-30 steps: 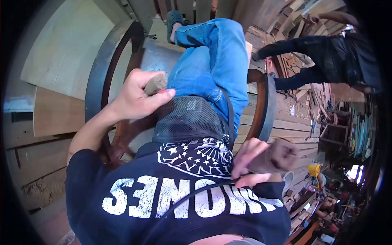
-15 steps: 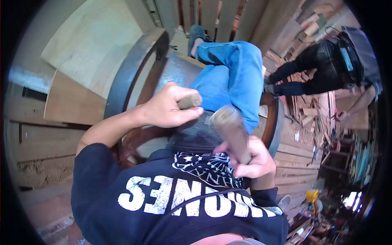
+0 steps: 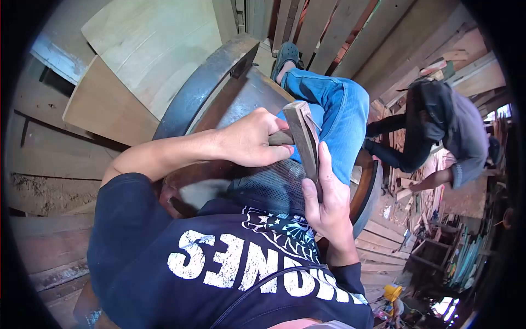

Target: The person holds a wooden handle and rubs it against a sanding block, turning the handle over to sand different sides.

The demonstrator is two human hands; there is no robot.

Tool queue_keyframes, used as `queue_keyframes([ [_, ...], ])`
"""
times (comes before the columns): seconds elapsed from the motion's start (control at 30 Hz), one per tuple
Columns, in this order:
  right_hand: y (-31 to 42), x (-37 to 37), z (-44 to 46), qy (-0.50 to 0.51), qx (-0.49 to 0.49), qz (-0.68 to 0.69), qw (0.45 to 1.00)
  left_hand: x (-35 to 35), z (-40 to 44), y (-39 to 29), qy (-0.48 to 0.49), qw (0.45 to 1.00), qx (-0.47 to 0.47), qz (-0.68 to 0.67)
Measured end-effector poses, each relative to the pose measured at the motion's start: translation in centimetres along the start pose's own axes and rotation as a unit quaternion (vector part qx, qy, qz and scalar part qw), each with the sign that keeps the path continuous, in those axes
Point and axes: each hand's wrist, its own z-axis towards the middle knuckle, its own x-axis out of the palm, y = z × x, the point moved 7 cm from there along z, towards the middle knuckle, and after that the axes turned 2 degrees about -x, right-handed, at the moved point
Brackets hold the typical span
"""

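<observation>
My left hand (image 3: pixel 252 138) is wrapped round a short, rounded wooden stick (image 3: pixel 280 138), held across my lap. My right hand (image 3: pixel 330 204) grips the lower part of a long, narrow wooden block (image 3: pixel 302 134), thumb on one side and index finger stretched along the other. The block stands tilted, its squared end pointing away from me. A thin strip (image 3: pixel 313 119) runs along its side; I cannot tell what it is. The stick's end meets or passes behind the block, and whether they touch is unclear.
I sit with my jeans-clad leg (image 3: pixel 342 118) bent beside a dark curved wooden frame (image 3: pixel 205 82). Pale boards (image 3: pixel 153 49) lean at the left. A co-worker (image 3: pixel 438 123) bends over scattered wood scraps at the right. A yellow object (image 3: pixel 392 292) lies lower right.
The block has swung more upright and come up against the stick, with my right hand raised. My right index finger has stretched out along it. The co-worker has bent lower.
</observation>
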Motion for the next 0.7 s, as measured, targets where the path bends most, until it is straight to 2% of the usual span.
queue_keyframes([
  [0.07,0.1,0.2,0.2,0.008,0.003,-0.014,1.000,-0.2,0.1,-0.9,-0.006,0.999,0.045,0.002],
  [0.13,0.1,0.3,0.5,-0.002,0.012,-0.036,0.999,0.1,-0.1,-0.9,0.014,1.000,0.019,-0.004],
  [0.2,0.2,0.3,0.6,-0.015,-0.007,-0.042,0.999,0.7,-0.3,-1.1,0.077,0.997,-0.014,0.002],
  [0.23,0.3,0.2,0.5,-0.030,-0.023,-0.046,0.998,0.4,-0.2,-0.9,0.032,0.999,0.009,-0.009],
  [0.27,0.3,0.3,0.4,-0.027,-0.027,-0.046,0.998,-0.2,-0.2,-0.7,0.017,1.000,-0.011,-0.023],
  [0.33,0.3,0.0,0.0,-0.056,-0.026,-0.041,0.997,-0.7,0.0,-1.1,0.001,0.999,0.004,-0.036],
  [0.47,0.1,0.0,0.2,-0.015,0.014,-0.029,0.999,0.2,-0.3,-1.4,0.021,0.998,0.030,-0.047],
  [0.53,0.2,0.1,0.2,-0.004,0.031,-0.022,0.999,0.1,-0.3,-1.3,0.030,0.999,0.008,-0.039],
  [0.57,0.3,0.2,0.2,-0.011,0.030,-0.008,0.999,0.0,-0.2,-1.1,0.021,0.999,0.033,-0.031],
  [0.7,-0.1,0.1,-0.2,-0.009,0.056,0.006,0.998,-0.4,-0.1,-1.7,-0.004,0.999,0.026,-0.041],
])
